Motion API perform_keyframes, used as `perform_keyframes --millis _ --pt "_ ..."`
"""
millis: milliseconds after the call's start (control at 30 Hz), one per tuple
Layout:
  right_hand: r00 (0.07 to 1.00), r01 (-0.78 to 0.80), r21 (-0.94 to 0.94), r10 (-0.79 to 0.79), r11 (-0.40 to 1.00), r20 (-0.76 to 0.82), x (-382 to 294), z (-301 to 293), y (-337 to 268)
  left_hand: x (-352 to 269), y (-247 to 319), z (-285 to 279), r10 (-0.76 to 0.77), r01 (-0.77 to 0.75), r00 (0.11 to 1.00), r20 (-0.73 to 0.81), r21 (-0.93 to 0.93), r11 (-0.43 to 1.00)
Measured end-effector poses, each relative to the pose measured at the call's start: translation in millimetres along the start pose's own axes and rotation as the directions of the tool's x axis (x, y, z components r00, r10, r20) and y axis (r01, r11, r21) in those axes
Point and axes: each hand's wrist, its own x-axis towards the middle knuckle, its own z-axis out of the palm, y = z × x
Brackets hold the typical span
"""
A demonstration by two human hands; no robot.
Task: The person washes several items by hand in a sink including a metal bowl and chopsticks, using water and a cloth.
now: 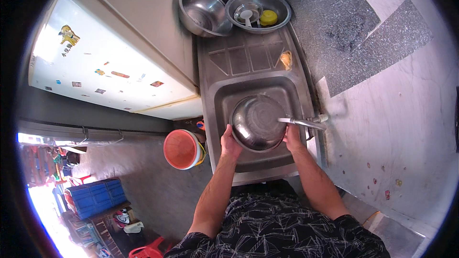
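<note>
A stainless steel bowl (263,123) is between my two hands in the sink basin (247,166). It appears turned over, its rounded underside facing up. My left hand (230,144) grips the rim at the lower left, thumb along the edge. At the lower right my right hand (293,139) holds the opposite side, partly covered by the tap. The metal tap (304,122) reaches from the wall, and its pale spout end overlaps the bowl's right side. Whether water runs from it is hard to tell.
Behind the basin, a ribbed drainboard (244,55) carries a yellowish scrubber (286,60), a deep steel bowl (204,12) and a wide basin (283,19) holding a strainer, white spoon and yellow item. A refrigerator (118,61) and bucket (181,149) stand left; a wall (376,125) bounds the right.
</note>
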Motion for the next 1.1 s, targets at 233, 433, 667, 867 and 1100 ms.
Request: perform_keyframes --millis 233,433,667,867,1100 --pt "0.990 -0.091 0.308 0.120 0.947 -0.075 -52 12 -31 29 -4 -36 0.065 -0.035 0.996 -0.062 0.399 0.916" --pt "0.946 0.252 -0.093 -0.266 0.963 -0.187 -68 24 -29 58 -14 -58 -0.007 0.106 0.986 -0.169 0.587 0.803" --pt "0.907 0.332 -0.144 -0.357 0.932 -0.223 -86 32 -51 58 -17 -49 -0.040 0.143 0.980 -0.197 0.543 0.827" --pt "0.995 0.019 0.308 0.013 0.951 -0.101 -47 1 -10 37 -4 -1 0.127 -0.075 0.984 -0.126 0.350 0.934" --pt "0.993 -0.110 0.501 0.116 0.859 0.018 -30 42 -17 18 21 3 0.331 -0.308 0.943 0.007 0.389 0.868"
